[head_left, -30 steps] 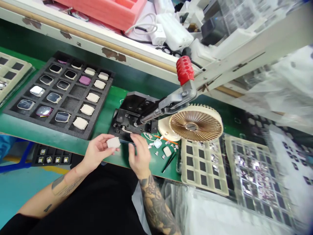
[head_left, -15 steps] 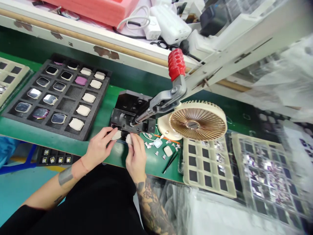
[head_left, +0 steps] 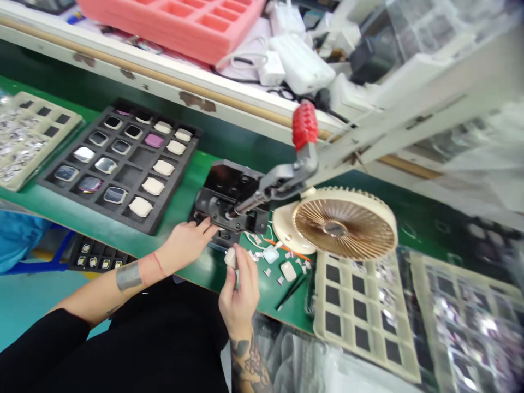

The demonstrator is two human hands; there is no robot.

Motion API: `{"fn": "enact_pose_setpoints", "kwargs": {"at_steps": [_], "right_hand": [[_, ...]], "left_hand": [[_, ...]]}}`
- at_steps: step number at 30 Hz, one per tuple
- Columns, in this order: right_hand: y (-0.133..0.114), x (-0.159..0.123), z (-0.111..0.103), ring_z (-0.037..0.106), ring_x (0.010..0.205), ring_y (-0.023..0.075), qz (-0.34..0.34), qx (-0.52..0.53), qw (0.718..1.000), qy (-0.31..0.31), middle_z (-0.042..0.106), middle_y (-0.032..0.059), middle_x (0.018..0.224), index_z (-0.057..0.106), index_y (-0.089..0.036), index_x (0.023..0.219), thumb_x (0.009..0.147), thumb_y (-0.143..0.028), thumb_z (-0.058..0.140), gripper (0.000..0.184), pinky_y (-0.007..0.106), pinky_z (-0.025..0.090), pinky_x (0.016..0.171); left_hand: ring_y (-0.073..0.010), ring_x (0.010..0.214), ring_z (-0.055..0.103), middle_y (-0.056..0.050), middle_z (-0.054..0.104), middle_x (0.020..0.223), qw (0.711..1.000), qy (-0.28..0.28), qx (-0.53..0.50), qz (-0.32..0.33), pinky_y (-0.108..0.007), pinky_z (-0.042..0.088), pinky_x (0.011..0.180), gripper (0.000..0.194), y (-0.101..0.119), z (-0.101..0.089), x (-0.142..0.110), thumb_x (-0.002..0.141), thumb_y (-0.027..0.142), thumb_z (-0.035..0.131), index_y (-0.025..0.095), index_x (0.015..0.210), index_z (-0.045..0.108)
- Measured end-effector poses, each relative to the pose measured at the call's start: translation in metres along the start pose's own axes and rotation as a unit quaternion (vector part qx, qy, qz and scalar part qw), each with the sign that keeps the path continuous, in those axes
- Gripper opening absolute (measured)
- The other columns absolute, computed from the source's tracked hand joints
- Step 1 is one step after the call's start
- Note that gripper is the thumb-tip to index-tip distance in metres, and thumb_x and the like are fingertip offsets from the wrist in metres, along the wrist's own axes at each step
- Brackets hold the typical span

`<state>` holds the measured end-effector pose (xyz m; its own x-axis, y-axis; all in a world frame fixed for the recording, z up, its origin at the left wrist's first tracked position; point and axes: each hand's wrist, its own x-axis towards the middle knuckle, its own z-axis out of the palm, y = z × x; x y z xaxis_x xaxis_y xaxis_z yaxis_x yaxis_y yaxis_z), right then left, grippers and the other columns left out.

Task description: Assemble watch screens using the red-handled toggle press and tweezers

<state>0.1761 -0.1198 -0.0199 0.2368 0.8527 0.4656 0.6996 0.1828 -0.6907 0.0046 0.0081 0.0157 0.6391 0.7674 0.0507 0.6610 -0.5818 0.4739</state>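
Note:
My left hand [head_left: 187, 245] has its fingers stretched out onto the front edge of a black clamp fixture [head_left: 215, 210]; no held piece shows in it. What lies under its fingertips is hidden. In front of the fixture, my right hand [head_left: 241, 284] pinches a small cream rounded piece [head_left: 231, 258] between thumb and fingers. The fixture carries a metal toggle lever with a red grip [head_left: 305, 124]. To the left, a dark foam tray [head_left: 135, 158] holds dark-screened watch bodies [head_left: 115, 194] and cream pieces [head_left: 141, 206].
A cream desk fan [head_left: 344, 222] stands right of the fixture. Small silvery bits, a square cream piece [head_left: 288, 271] and black tweezers [head_left: 291, 292] lie near it. Compartment trays [head_left: 360, 314] are on the right; another [head_left: 45, 128] is far left. A shelf above holds a pink foam tray [head_left: 176, 22].
My left hand has moved from a cream piece to the fixture's front. My right hand has drawn back toward me, still holding its cream piece. The view has shifted.

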Motion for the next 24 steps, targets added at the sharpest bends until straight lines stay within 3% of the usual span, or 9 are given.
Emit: {"fn": "enact_pose_setpoints", "kwargs": {"at_steps": [3, 6, 10, 13, 16, 18, 21, 22, 24], "right_hand": [[-0.002, 0.007, 0.007, 0.07, 0.14, 0.0349, -0.061, -0.001, 0.998, 0.021, 0.071, 0.0156, 0.149, 0.052, -0.031, 0.168, 0.109, -0.015, 0.055, 0.061, 0.059, 0.066, 0.11], [-0.012, 0.015, 0.017, 0.074, 0.132, 0.0353, -0.145, 0.0, 0.989, 0.0, 0.074, 0.0162, 0.144, 0.052, -0.03, 0.168, 0.105, -0.01, 0.06, 0.067, 0.06, 0.069, 0.103], [-0.03, 0.049, 0.015, 0.077, 0.123, 0.0359, -0.222, -0.001, 0.974, -0.048, 0.077, 0.0153, 0.138, 0.055, -0.032, 0.166, 0.102, -0.017, 0.071, 0.067, 0.06, 0.072, 0.095], [-0.031, 0.111, -0.006, 0.08, 0.108, 0.0393, -0.291, -0.029, 0.947, 0.137, 0.08, 0.0167, 0.126, 0.07, -0.028, 0.153, 0.095, -0.039, 0.083, 0.06, 0.06, 0.071, 0.079], [-0.027, 0.191, -0.033, 0.078, 0.073, 0.0285, -0.31, 0.058, 0.87, 0.378, 0.082, 0.0106, 0.099, 0.085, -0.031, 0.127, 0.1, -0.053, 0.075, 0.037, 0.047, 0.058, 0.054], [-0.03, 0.235, -0.049, 0.079, 0.072, 0.0258, -0.258, 0.119, 0.899, 0.332, 0.084, 0.009, 0.097, 0.086, -0.029, 0.124, 0.103, -0.067, 0.069, 0.047, 0.045, 0.052, 0.056], [-0.051, 0.272, -0.061, 0.084, 0.091, 0.0297, -0.089, 0.217, 0.967, 0.096, 0.087, 0.0086, 0.1, 0.083, -0.026, 0.131, 0.101, -0.086, 0.049, 0.075, 0.052, 0.053, 0.069], [-0.062, 0.277, -0.062, 0.084, 0.097, 0.0299, -0.045, 0.248, 0.967, 0.023, 0.087, 0.0077, 0.103, 0.082, -0.027, 0.134, 0.102, -0.087, 0.044, 0.078, 0.054, 0.054, 0.074], [-0.088, 0.276, -0.059, 0.084, 0.098, 0.0295, -0.062, 0.27, 0.961, 0.007, 0.087, 0.0073, 0.107, 0.081, -0.026, 0.135, 0.105, -0.079, 0.049, 0.069, 0.053, 0.057, 0.077]], "left_hand": [[-0.0278, 0.107, 0.08, -0.015, 0.073, 0.15, 0.979, 0.079, -0.187, 0.005, -0.04, 0.063, 0.094, 0.046, 0.007, -0.002, -0.021, 0.105, 0.016, 0.06, 0.025, 0.149, 0.071], [-0.0244, 0.098, 0.079, -0.013, 0.081, 0.129, 0.912, 0.152, -0.382, -0.016, -0.036, 0.065, 0.088, 0.038, 0.019, -0.007, -0.044, 0.106, 0.029, 0.068, 0.023, 0.143, 0.074], [-0.0223, 0.092, 0.075, -0.011, 0.081, 0.109, 0.886, 0.212, -0.408, -0.058, -0.033, 0.062, 0.081, 0.021, 0.012, -0.032, -0.061, 0.105, 0.027, 0.07, 0.02, 0.122, 0.08], [-0.0222, 0.095, 0.076, -0.011, 0.081, 0.117, 0.902, 0.276, -0.324, -0.077, -0.034, 0.061, 0.085, 0.024, -0.031, -0.072, -0.056, 0.104, 0.026, 0.068, 0.021, 0.125, 0.081], [-0.0205, 0.089, 0.074, -0.008, 0.083, 0.112, 0.914, 0.329, -0.205, -0.118, -0.033, 0.058, 0.082, 0.026, -0.095, -0.119, -0.039, 0.1, 0.026, 0.07, 0.021, 0.123, 0.082], [-0.0198, 0.086, 0.074, -0.006, 0.082, 0.101, 0.91, 0.348, -0.16, -0.159, -0.032, 0.058, 0.083, 0.026, -0.135, -0.143, -0.021, 0.095, 0.023, 0.071, 0.018, 0.118, 0.082], [-0.0197, 0.085, 0.073, -0.007, 0.081, 0.097, 0.925, 0.312, -0.106, -0.19, -0.033, 0.059, 0.087, 0.024, -0.173, -0.157, 0.008, 0.092, 0.018, 0.07, 0.015, 0.113, 0.08], [-0.0206, 0.087, 0.073, -0.008, 0.08, 0.099, 0.934, 0.29, -0.088, -0.191, -0.035, 0.059, 0.09, 0.021, -0.179, -0.157, 0.016, 0.091, 0.017, 0.07, 0.014, 0.109, 0.08], [-0.0245, 0.097, 0.072, -0.011, 0.078, 0.108, 0.945, 0.26, -0.058, -0.189, -0.04, 0.058, 0.099, 0.014, -0.184, -0.154, 0.029, 0.091, 0.017, 0.072, 0.015, 0.102, 0.08]]}}
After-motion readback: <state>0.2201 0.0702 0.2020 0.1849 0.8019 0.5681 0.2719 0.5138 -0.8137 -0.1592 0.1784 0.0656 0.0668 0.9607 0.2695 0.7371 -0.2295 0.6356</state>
